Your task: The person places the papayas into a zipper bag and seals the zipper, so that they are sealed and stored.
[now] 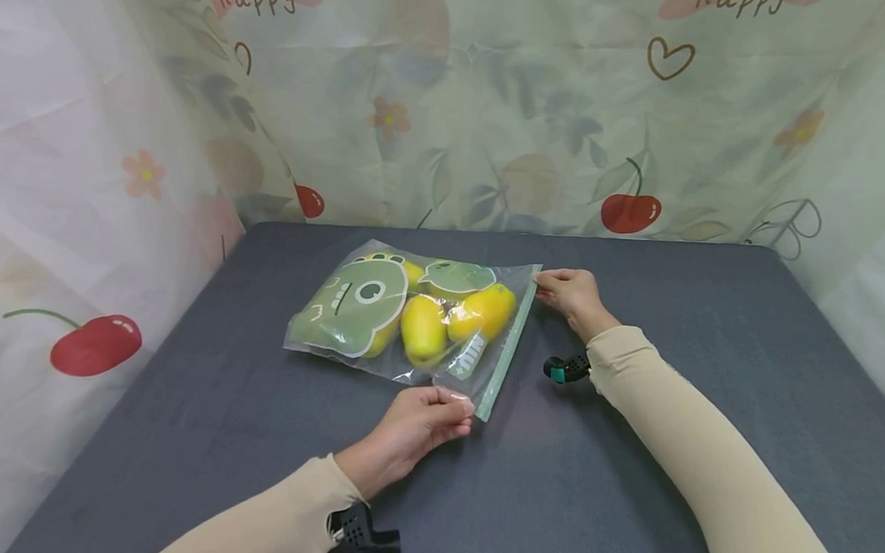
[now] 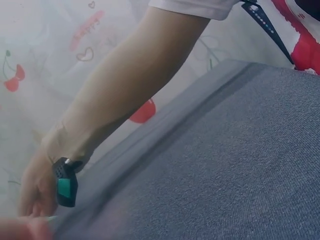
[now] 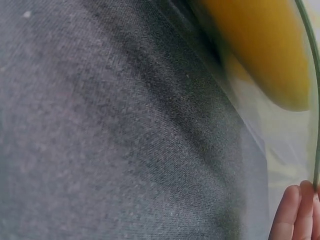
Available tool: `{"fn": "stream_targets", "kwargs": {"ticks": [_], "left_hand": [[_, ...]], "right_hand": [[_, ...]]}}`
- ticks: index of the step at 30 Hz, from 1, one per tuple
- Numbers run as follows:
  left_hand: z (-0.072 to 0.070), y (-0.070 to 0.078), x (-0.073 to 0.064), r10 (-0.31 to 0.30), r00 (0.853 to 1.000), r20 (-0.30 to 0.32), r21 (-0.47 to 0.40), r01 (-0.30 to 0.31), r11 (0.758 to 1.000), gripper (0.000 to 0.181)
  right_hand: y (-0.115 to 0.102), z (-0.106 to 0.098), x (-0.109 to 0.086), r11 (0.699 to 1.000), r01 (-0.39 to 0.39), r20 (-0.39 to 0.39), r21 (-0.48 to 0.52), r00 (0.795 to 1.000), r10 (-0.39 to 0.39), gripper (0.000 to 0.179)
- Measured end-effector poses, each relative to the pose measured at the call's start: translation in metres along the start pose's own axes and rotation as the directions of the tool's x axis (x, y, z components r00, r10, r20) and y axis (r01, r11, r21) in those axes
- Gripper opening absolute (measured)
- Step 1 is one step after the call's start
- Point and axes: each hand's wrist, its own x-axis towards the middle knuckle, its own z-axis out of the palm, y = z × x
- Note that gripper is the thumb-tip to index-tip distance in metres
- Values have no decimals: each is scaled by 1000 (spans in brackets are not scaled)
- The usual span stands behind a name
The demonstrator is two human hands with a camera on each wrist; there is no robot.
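A clear zip bag [image 1: 448,381] with a green cartoon dinosaur print lies on the dark table, holding several yellow mangoes [image 1: 424,329]. Its green zip strip [image 1: 508,352] runs along the right edge. My left hand [image 1: 420,428] pinches the near corner, thumb on top, beside the strip's lower end. At the far end of the strip, my right hand [image 1: 571,299] grips the other corner between thumb and fingers. In the right wrist view, one mango [image 3: 265,50] shows close up through the film, with fingertips [image 3: 292,210] at the strip below it.
Dark grey cloth covers the table [image 1: 717,354]. Patterned curtains [image 1: 478,99] with cherries and hearts hang behind it and at both sides. A thin cord [image 1: 789,225] lies against the curtain at the back right corner. Black wrist cameras [image 1: 366,539] sit on both cuffs.
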Motion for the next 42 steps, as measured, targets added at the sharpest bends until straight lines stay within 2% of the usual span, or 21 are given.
{"fn": "stream_targets", "kwargs": {"ticks": [2, 3, 5, 7, 8, 10, 12, 14, 17, 20, 23, 27, 31, 38, 42], "left_hand": [[-4, 0, -1, -62, 993, 96, -5, 63, 998, 22], [-6, 1, -2, -96, 985, 145, 2, 97, 995, 26], [-10, 3, -5, -162, 960, 229, 51, 155, 987, 32], [-14, 7, -9, -220, 935, 277, 128, 191, 973, 33], [-16, 10, -11, -237, 925, 296, 171, 193, 966, 33], [-21, 17, -13, -243, 915, 323, 247, 166, 955, 33], [-26, 26, -15, -214, 916, 338, 302, 110, 947, 34], [-32, 37, -15, -161, 924, 348, 334, 38, 942, 36], [-41, 56, -16, -55, 947, 316, 364, -67, 929, 39], [-51, 76, -18, 49, 969, 244, 392, -144, 908, 40], [-61, 94, -20, 138, 977, 163, 425, -196, 884, 41], [-74, 112, -22, 239, 968, 73, 467, -245, 850, 40], [-83, 123, -24, 302, 953, 12, 476, -271, 837, 38], [-95, 128, -19, 335, 940, -66, 491, -262, 831, 38], [-100, 127, -15, 341, 938, -67, 488, -267, 831, 37]], "right_hand": [[0, 0, -1, 1000, 2, -8, 20, 1000, -1, 34], [1, 0, -2, 1000, 3, -7, 26, 1000, -3, 34], [1, -1, -3, 999, -1, -2, 37, 1000, 1, 36], [2, -1, -6, 999, -15, 12, 50, 1000, 14, 40], [3, -1, -7, 999, -21, 29, 47, 999, 19, 43], [4, -1, -11, 998, -35, 56, 54, 998, 32, 48], [5, -1, -16, 998, -40, 85, 56, 996, 36, 53], [7, 0, -22, 998, -34, 118, 48, 993, 28, 57], [10, 1, -32, 999, -18, 172, 35, 985, 12, 64], [13, 3, -43, 1000, -12, 224, 23, 975, 6, 72], [17, 4, -51, 1000, -14, 256, 11, 967, 11, 76], [21, 4, -57, 1000, -5, 268, 6, 963, 3, 77], [24, -1, -59, 1000, 8, 263, 12, 965, -11, 75], [27, -22, -57, 999, 40, 238, -23, 971, -33, 69], [28, -37, -55, 998, 43, 212, -41, 977, -34, 63]]}}
